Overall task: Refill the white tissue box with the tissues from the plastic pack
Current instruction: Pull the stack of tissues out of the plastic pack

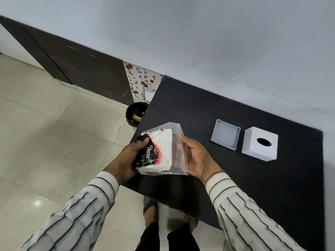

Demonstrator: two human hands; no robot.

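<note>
Striped sleeves (76, 211) fill the bottom of the head view, and just beyond them both hands hold the plastic pack (161, 151) in the air over the near left edge of the black table (199, 109); the left hand (126, 160) is clamped on the printed black-and-red end, thumb on top; the right hand (197, 158) cups the clear, loose end, fingers closed against the film.

The risk, as I judge it, lies in that slack film; the tissues (163, 142) sit as a white stack inside, bunched toward the left, and if the right hand pulls the wrapper without the left pinning the stack, the sheets may slide out unevenly or spill off the table edge to the tiled floor (45, 124); a hard tug could also tear the thin plastic and crumple the top sheets. I cannot tell whether the pack is already open.

The pack looks crinkled and glossy, half clear and half printed, and the stack seems square and fairly thick.

The white tissue box (260, 145) stands well apart to the right on the table, hole upward; its shallow tray (225, 134) lies just beside it, separate, so the box appears ready for filling; a dark bin (136, 113) stands on the floor past the table corner.
</note>
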